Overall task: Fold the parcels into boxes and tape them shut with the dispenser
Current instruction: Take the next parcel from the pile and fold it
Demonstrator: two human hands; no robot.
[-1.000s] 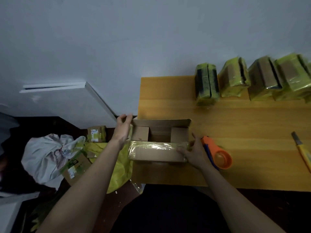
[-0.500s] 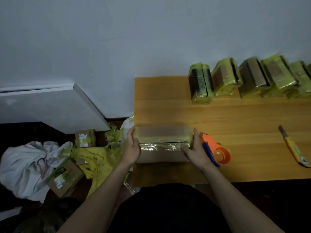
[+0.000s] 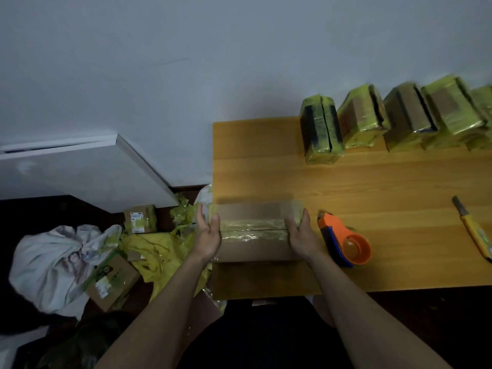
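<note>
Closed cardboard box held between left hand and right hand.

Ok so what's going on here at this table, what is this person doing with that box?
A person is closing a cardboard box at the near left corner of the wooden table. The left hand and right hand press flat against its two ends, fingers straight, with the top flaps folded down. The orange tape dispenser lies untouched just right of the box. Wrapped parcels line the wall, and a yellow utility knife lies further right.
</note>
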